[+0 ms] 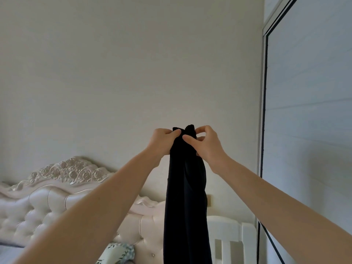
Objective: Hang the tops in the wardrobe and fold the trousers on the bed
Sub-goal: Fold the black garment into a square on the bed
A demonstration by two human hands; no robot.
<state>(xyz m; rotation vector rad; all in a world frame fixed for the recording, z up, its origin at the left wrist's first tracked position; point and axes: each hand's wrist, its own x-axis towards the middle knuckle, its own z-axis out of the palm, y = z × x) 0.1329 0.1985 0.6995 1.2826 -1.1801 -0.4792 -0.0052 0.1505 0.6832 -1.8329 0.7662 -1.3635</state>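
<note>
Our bare arms [99, 212] reach up. Right of us stands the wardrobe door [308, 130], low left the bed [57, 197]. Between them hang dark trousers [186, 206]; our left hand [163, 141] grips their top, and our right hand [208, 147] pinches it with curled fingers [202, 128].

Bare left hand [164, 142] and right hand [208, 144]

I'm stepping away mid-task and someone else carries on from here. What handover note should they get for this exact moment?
Left hand grips the top edge of the dark garment; right hand pinches the same edge beside it.
The garment hangs long and narrow in the air, right of the bed; the wardrobe door on the right looks closed.
Done: no folded or hung clothes in view.
Left: it is probably trousers, so lay it on the bed and fold it; the other clothes are out of view.
</note>
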